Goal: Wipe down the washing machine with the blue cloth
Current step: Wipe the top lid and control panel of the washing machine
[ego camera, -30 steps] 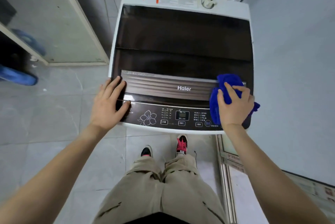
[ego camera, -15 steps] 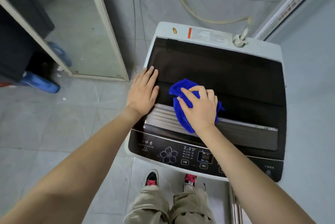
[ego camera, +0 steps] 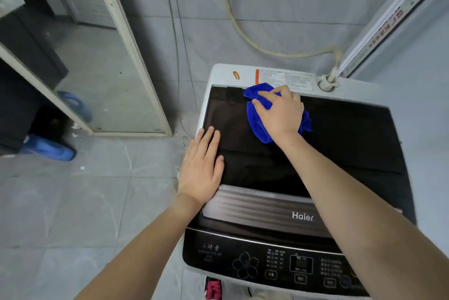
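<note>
**Cloth at the lid's back edge, both hands on the machine**

The right hand (ego camera: pixel 281 112) reaches far forward, arm nearly straight, and presses the blue cloth (ego camera: pixel 256 121) onto the dark lid (ego camera: pixel 345 136) of the washing machine (ego camera: pixel 218 73); its fingers bend over the bunched cloth and grip it, with folds showing on both sides of the palm. The cloth sits at about 11 o'clock on the lid, touching the back edge just below the white sticker (ego camera: pixel 284 79); the left hand (ego camera: pixel 201 173) lies flat at 9 o'clock, palm down, fingers straight and close together, pointing towards 12 and resting on the lid's left edge. The control panel (ego camera: pixel 267 263) is at 6 o'clock; a pale hose (ego camera: pixel 243 32) joins the machine's top at 1 o'clock; blue slippers (ego camera: pixel 51 149) lie on the floor, well apart, out at 9 o'clock.
</note>
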The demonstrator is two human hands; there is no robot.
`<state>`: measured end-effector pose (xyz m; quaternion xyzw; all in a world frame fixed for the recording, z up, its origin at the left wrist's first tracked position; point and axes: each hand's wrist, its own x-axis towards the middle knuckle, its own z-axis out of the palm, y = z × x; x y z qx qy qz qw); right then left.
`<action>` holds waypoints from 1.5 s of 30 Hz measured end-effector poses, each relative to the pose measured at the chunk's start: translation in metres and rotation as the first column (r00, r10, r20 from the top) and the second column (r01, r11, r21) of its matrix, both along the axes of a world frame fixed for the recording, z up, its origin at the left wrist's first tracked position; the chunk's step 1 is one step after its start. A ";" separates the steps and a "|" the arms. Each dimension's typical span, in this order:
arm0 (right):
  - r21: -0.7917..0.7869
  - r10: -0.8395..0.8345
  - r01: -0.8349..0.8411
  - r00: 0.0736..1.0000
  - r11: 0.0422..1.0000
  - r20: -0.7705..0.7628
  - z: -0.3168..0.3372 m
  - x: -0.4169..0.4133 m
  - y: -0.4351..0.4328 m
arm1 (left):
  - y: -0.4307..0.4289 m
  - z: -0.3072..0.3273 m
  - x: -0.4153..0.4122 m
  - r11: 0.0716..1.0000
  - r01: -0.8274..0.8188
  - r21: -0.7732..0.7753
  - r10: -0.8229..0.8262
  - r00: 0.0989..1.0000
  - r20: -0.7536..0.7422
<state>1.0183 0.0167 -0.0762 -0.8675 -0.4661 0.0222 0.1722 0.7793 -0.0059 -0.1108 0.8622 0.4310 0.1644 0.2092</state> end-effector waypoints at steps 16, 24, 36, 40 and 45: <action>0.052 0.052 -0.054 0.998 0.997 0.040 -0.005 0.098 -0.001 | 0.062 0.005 0.051 0.997 0.005 0.077 0.002 0.996 -0.091; -0.025 0.264 -0.263 0.964 0.964 0.029 0.003 0.060 0.065 | 0.062 0.009 0.049 0.999 0.005 0.032 -0.003 0.998 -0.070; -0.003 0.085 -0.085 0.994 0.996 0.067 -0.006 0.080 0.053 | 0.064 0.006 0.051 1.000 -0.017 0.024 0.019 0.997 -0.071; 0.003 0.199 -0.199 0.980 0.980 0.023 0.001 0.014 0.096 | 0.063 0.005 0.050 1.000 0.008 0.021 -0.006 0.998 -0.059; -0.035 0.420 -0.422 0.906 0.906 -0.050 0.009 0.002 0.105 | 0.063 0.006 0.047 1.000 0.027 -0.007 -0.027 0.999 -0.022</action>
